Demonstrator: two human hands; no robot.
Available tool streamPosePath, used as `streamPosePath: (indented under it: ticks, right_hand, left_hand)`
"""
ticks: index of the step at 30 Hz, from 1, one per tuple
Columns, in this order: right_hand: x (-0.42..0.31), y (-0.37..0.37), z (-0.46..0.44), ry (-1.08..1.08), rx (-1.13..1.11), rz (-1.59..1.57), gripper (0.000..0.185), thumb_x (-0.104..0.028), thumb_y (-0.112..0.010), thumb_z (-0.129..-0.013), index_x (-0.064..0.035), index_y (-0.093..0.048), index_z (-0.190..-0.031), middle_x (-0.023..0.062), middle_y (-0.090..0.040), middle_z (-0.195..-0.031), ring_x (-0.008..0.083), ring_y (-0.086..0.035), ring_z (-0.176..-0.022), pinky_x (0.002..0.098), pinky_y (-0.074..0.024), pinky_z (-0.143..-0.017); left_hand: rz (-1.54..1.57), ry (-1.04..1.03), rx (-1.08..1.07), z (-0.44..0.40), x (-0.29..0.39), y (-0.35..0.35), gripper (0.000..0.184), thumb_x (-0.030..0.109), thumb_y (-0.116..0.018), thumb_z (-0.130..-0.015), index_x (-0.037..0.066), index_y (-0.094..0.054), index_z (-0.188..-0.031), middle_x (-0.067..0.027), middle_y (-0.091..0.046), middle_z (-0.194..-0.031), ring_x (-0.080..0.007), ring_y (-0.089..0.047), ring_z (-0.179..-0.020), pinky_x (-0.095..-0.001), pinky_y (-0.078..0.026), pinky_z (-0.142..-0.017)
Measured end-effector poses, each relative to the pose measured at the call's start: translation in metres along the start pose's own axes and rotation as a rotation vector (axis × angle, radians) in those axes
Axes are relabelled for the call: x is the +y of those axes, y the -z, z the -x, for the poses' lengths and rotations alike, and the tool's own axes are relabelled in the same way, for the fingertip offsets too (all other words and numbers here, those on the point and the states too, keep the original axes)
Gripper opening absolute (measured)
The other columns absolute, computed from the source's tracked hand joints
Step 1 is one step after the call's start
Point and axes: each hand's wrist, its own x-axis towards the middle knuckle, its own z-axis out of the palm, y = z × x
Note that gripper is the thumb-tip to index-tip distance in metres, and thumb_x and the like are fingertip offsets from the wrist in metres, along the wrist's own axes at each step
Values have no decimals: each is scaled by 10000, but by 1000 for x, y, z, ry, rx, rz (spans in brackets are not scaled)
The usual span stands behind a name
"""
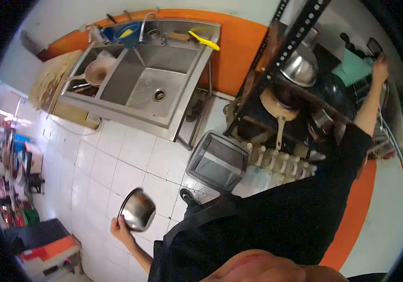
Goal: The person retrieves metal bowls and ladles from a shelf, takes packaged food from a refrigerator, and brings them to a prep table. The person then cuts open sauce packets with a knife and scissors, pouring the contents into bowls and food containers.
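My left hand [122,231] grips the rim of a shiny metal bowl [140,212], which is tilted on its side above the tiled floor. At the upper right, my right arm reaches out to the shelving. My right hand [379,69] has its fingers closed at the edge of a teal plastic container [353,68]; the exact grip is partly hidden. A black-framed utensil [374,46] is just beyond those fingers. Close by on the shelf are a larger metal bowl [301,68] and a dark rounded pot [335,89].
A steel sink [164,84] stands at the back, with a pan [99,71] in its left basin and a yellow brush [204,41] on its edge. A grey bin [218,162] stands by my foot. Several jugs [281,162] line the rack's base, below a hanging pan [276,105].
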Motion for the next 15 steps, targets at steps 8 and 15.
streamPosePath:
  ticks: [8, 15]
  right_hand:
    - [-80, 202, 153, 62, 128, 101, 398, -324, -530, -829, -71, -492, -1134, 158, -528, -1064, 295, -529, -940, 388, -440, -793]
    - [-328, 382, 376, -151, 79, -1008, 381, -390, -461, -850, -71, -493, -1056, 110, -475, -989, 216, -476, -808, 335, -430, -620]
  left_hand:
    - [-161, 81, 89, -64, -73, 147, 276, 110, -649, -724, 28, -467, -533, 2, -437, -466, -74, -385, -421, -263, -281, -381]
    - [-189, -64, -129, -149, -102, 224, 322, 311, -601, -797, 24, -566, -653, -58, -467, -498, -125, -415, -481, -303, -355, -472]
